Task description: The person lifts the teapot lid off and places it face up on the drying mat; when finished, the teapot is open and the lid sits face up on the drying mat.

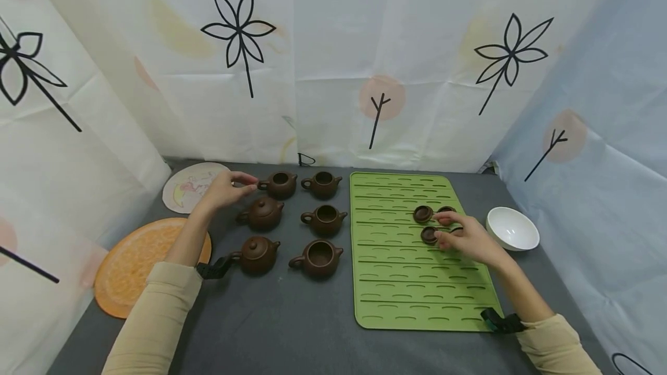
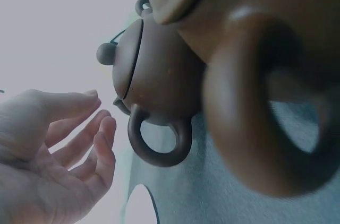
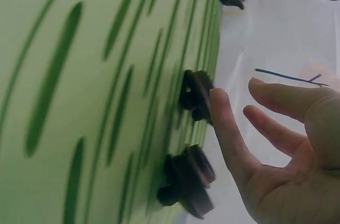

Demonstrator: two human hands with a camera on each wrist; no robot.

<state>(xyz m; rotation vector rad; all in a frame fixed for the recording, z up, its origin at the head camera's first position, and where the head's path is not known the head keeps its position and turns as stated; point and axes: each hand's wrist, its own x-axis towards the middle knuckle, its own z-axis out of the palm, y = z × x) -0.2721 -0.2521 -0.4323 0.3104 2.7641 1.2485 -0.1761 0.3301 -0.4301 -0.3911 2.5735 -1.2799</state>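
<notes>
Several brown clay teapots stand in two columns on the grey table. The middle-left teapot (image 1: pixel 262 213) (image 2: pixel 154 75) and the front-left teapot (image 1: pixel 257 254) (image 2: pixel 265 75) carry lids; the others are uncovered. My left hand (image 1: pixel 234 185) (image 2: pixel 90 128) hovers open beside the handle of the back-left teapot (image 1: pixel 279 184) and holds nothing. On the green mat (image 1: pixel 406 271) lie loose brown lids (image 1: pixel 423 213). My right hand (image 1: pixel 453 231) (image 3: pixel 239 107) is spread over them, one fingertip touching a lid (image 3: pixel 199 94), with another lid (image 3: pixel 191 181) (image 1: pixel 429 235) beside it.
A white bowl (image 1: pixel 513 228) sits right of the mat. An orange round mat (image 1: pixel 138 265) and a pale round coaster (image 1: pixel 190 187) lie at the left. Patterned curtains close in the table on three sides.
</notes>
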